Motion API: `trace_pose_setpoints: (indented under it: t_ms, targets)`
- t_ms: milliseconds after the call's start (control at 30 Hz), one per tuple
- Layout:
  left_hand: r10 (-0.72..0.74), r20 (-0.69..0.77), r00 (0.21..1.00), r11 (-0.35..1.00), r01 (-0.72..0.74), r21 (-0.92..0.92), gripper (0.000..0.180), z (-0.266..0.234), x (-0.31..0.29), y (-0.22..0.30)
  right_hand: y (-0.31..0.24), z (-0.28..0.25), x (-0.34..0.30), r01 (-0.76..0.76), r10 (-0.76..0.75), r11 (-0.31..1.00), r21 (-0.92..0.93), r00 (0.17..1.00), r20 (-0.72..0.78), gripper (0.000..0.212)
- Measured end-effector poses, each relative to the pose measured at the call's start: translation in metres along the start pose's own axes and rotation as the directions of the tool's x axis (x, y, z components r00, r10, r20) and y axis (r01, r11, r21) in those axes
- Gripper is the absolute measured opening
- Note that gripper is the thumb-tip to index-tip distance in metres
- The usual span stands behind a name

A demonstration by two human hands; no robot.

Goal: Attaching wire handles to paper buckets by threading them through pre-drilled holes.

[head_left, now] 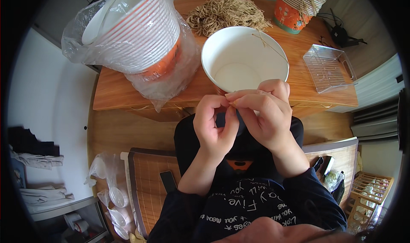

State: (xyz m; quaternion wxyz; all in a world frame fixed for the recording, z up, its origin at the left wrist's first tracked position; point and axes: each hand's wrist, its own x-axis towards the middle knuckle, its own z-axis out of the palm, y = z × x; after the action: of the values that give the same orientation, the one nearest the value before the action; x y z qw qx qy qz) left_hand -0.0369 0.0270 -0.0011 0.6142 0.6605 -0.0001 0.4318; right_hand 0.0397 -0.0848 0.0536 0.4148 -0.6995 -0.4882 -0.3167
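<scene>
- Your left hand (215,126) curls thumb and forefinger close; whether they grip anything, I cannot tell.
- Beyond, the white tub (222,48) stands upright on the desk (115,93), mouth up.
- Your right hand (268,118) bends likewise, hold unclear.
- A tan cord (265,42) slants rightward to the rim.

A large round bucket (228,57) stands on the table at the middle of its front edge, its wide mouth open and facing up. The inside is plain white down to the round bottom; a sliver of orange outer wall shows below the near rim. A thin tan cord (273,47) crosses the mouth's far right part, from the back rim to the right rim. Just in front of the bucket, a tiny yellowish bit (233,104), too small to identify, shows between pinched fingertips.
</scene>
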Motion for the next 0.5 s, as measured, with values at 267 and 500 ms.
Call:
trace_pose_setpoints:
  t_ms: [267, 500]
  targets:
    - [-0.128, 0.034, 0.991, 0.952, 0.132, -0.276, 0.010, 0.003, -0.001, -0.004, 0.007, -0.007, 0.001, -0.020, 0.021, 0.999, 0.032, 0.999, -0.026, 0.028]
    - [-0.261, 0.055, 0.964, 0.858, 0.258, -0.444, 0.006, 0.004, 0.000, 0.006, -0.001, -0.012, -0.013, -0.044, 0.040, 0.997, -0.070, 0.998, -0.055, 0.033]
